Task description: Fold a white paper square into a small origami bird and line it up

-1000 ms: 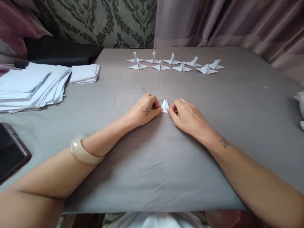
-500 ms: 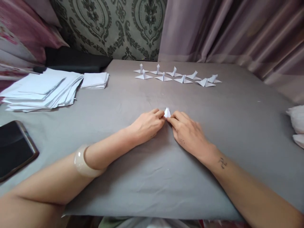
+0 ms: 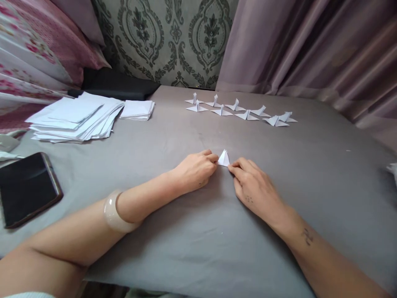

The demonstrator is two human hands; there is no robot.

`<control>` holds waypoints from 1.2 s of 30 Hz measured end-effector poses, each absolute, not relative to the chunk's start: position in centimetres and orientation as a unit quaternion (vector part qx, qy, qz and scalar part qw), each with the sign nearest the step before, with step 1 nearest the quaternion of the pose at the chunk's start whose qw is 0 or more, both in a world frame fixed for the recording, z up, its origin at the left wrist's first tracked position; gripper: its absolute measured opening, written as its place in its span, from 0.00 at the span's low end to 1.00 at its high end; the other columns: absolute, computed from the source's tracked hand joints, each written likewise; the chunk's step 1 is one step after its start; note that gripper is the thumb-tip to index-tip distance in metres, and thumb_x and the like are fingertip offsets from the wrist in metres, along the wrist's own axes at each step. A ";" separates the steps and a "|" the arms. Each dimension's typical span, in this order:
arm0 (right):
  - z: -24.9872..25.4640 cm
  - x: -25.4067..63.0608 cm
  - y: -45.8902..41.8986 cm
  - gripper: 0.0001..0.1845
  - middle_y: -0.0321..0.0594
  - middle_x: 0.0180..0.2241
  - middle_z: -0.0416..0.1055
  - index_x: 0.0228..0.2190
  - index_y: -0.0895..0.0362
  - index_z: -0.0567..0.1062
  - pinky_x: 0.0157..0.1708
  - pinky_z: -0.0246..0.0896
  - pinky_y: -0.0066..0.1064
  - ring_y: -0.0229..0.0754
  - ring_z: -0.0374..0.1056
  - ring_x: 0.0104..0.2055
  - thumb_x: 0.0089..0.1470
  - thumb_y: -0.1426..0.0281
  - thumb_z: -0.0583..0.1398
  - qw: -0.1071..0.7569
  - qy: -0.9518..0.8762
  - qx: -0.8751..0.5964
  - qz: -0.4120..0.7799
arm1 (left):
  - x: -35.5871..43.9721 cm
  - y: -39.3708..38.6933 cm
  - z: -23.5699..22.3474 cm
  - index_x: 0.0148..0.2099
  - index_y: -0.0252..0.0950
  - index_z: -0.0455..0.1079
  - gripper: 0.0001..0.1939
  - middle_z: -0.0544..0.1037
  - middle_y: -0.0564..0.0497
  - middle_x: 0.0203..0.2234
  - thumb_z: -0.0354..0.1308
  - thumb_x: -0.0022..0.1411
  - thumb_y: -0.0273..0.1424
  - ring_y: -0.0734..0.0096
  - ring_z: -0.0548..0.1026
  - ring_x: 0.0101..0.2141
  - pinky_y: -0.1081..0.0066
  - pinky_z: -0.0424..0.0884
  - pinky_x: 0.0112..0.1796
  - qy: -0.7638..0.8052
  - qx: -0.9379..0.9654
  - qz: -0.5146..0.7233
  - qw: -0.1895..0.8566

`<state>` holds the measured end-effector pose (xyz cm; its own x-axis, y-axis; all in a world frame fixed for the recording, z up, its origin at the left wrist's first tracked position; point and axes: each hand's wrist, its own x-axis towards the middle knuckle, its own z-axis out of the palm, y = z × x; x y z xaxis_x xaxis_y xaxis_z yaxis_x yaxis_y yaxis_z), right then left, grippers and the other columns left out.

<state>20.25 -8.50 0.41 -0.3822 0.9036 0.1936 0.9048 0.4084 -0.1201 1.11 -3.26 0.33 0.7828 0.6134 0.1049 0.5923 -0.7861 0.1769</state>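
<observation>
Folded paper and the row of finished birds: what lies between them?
Only bare grey cloth shows in the head view between the folded paper and the birds.

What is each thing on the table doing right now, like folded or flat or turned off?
Small paper piece: folded to a point, pinched at both lower corners.
Left hand: fingertips closed on its left corner.
Right hand: fingertips closed on its right corner.
Finished paper figures: folded, standing in two rows.
Large paper stack: flat, unfolded, loosely piled.
Small paper stack: flat, neat.
Phone: screen dark, face up.
</observation>
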 end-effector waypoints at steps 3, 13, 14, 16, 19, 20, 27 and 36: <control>0.5 20.2 -8.5 0.18 0.46 0.39 0.72 0.38 0.59 0.78 0.30 0.59 0.34 0.46 0.67 0.42 0.59 0.78 0.49 0.106 -0.829 -0.550 0.002 | 1.1 -2.9 0.0 0.39 0.33 0.76 0.17 0.78 0.43 0.42 0.45 0.59 0.19 0.61 0.73 0.43 0.67 0.71 0.39 0.332 0.929 0.124 0.108; 0.2 21.4 -6.8 0.16 0.41 0.37 0.76 0.36 0.57 0.77 0.36 0.63 0.32 0.39 0.69 0.31 0.48 0.78 0.53 0.309 -0.695 -0.629 0.162 | 1.2 -2.2 0.1 0.40 0.34 0.73 0.13 0.75 0.52 0.26 0.52 0.52 0.26 0.75 0.69 0.25 0.75 0.67 0.28 0.462 0.786 0.269 0.312; 0.0 21.4 -6.6 0.17 0.41 0.37 0.76 0.37 0.58 0.77 0.36 0.63 0.31 0.38 0.69 0.31 0.48 0.78 0.53 0.323 -0.683 -0.630 0.177 | 1.2 -2.2 0.0 0.40 0.34 0.73 0.14 0.75 0.52 0.26 0.52 0.52 0.26 0.76 0.68 0.24 0.76 0.66 0.28 0.457 0.785 0.272 0.319; -0.5 21.5 -6.3 0.20 0.40 0.38 0.76 0.40 0.57 0.77 0.36 0.63 0.30 0.37 0.70 0.32 0.47 0.78 0.53 0.338 -0.684 -0.614 0.201 | 1.2 -2.1 -0.3 0.40 0.34 0.73 0.14 0.74 0.52 0.26 0.51 0.52 0.25 0.77 0.68 0.24 0.77 0.65 0.27 0.451 0.782 0.279 0.329; -1.1 21.5 -6.2 0.22 0.39 0.39 0.74 0.41 0.54 0.78 0.34 0.62 0.28 0.35 0.68 0.31 0.47 0.79 0.53 0.338 -0.714 -0.576 0.208 | 1.2 -1.9 -0.8 0.40 0.34 0.74 0.14 0.74 0.53 0.26 0.51 0.51 0.25 0.78 0.67 0.24 0.77 0.64 0.27 0.445 0.777 0.289 0.339; -1.3 21.6 -6.3 0.22 0.38 0.39 0.73 0.40 0.53 0.79 0.33 0.61 0.27 0.34 0.66 0.30 0.47 0.80 0.52 0.332 -0.726 -0.567 0.203 | 1.2 -1.9 -0.9 0.40 0.34 0.74 0.14 0.74 0.53 0.25 0.52 0.51 0.25 0.78 0.66 0.24 0.77 0.64 0.27 0.445 0.776 0.291 0.340; -0.2 21.3 -7.6 0.20 0.36 0.39 0.70 0.38 0.48 0.81 0.35 0.59 0.30 0.36 0.65 0.33 0.50 0.76 0.54 0.234 -0.779 -0.558 0.162 | 1.3 -2.2 -0.5 0.38 0.34 0.74 0.11 0.73 0.52 0.29 0.53 0.53 0.26 0.78 0.67 0.26 0.76 0.66 0.29 0.426 0.783 0.301 0.338; 0.2 20.9 -7.8 0.16 0.37 0.36 0.70 0.37 0.48 0.81 0.35 0.58 0.32 0.38 0.66 0.35 0.53 0.71 0.54 0.211 -0.791 -0.553 0.153 | 1.6 -2.6 -1.0 0.41 0.35 0.73 0.09 0.72 0.49 0.37 0.56 0.57 0.27 0.77 0.70 0.30 0.74 0.68 0.33 0.332 0.852 0.300 0.272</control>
